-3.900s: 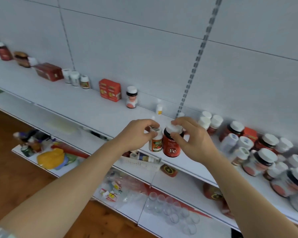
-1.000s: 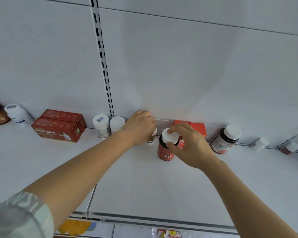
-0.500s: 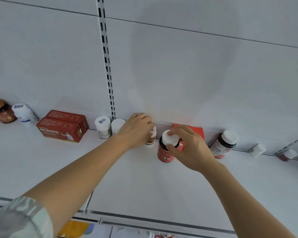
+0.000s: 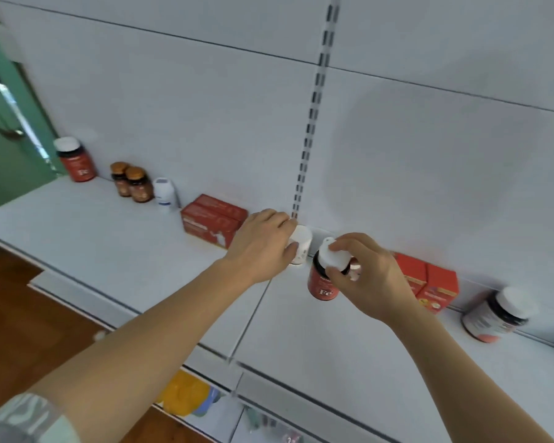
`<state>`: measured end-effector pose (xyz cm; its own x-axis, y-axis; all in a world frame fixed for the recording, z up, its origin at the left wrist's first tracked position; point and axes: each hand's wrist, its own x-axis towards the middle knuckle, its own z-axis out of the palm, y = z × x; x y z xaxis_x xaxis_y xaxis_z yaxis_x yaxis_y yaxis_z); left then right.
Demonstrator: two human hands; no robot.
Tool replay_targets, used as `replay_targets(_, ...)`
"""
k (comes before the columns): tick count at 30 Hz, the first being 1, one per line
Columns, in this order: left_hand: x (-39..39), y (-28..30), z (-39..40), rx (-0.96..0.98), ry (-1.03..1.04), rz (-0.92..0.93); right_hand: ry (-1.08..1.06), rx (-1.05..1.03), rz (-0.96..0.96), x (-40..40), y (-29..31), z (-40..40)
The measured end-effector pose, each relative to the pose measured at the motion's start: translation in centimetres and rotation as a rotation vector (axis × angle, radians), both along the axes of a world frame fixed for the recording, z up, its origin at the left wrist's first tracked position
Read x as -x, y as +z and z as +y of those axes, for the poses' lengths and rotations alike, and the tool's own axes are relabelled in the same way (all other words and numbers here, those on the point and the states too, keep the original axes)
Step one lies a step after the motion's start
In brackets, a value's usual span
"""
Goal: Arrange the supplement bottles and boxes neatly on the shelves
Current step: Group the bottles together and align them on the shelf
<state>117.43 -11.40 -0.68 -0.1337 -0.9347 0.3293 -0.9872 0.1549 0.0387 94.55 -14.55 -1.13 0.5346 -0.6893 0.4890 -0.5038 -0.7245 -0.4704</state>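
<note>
The step in hand looks like lining bottles up along the back edge of the shelf (image 4: 115, 247). The right hand (image 4: 370, 281) pinches the white cap of a red bottle (image 4: 322, 282) marked Fe, fingers curled over the cap from above; the bottle sits tilted, a little forward of the back edge, and whether its base touches the shelf I cannot tell. The left hand (image 4: 263, 244) is curled round a small white bottle (image 4: 301, 247) that stands upright at the back edge, just beside the slotted upright (image 4: 314, 107) of the back wall. The next move probably calls for settling the red bottle upright into the row, between the white bottle and the two orange boxes (image 4: 429, 282) to its right, label forward, without knocking either neighbour. Along the same back edge, toward the left end, stand another red bottle (image 4: 76, 161), two brown bottles (image 4: 131, 183), a white bottle with a blue label (image 4: 165, 195) and a pair of red boxes (image 4: 213, 219); toward the right end a dark bottle with a white cap (image 4: 496, 314) stands blurred. The shelf is white, as is the panelled wall behind it. A lower shelf shows below the front edge with something yellow (image 4: 183, 394) on it, a wooden floor (image 4: 23, 302) lies at the left, and a green door (image 4: 10, 116) fills the far left corner of the room
</note>
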Motion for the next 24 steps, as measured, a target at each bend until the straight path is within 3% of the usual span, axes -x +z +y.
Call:
replay_targets(16, -27.3, 0.4, 18.2, 0.026, 0.297, 0.062, 0.068, 0.036, -0.079, -28.8, 2.0, 12.7)
replay_targets(24, -38.9, 0.2, 21.0, 0.026, 0.396, 0.081, 0.088, 0.117, -0.009, -41.6, 2.3, 12.9)
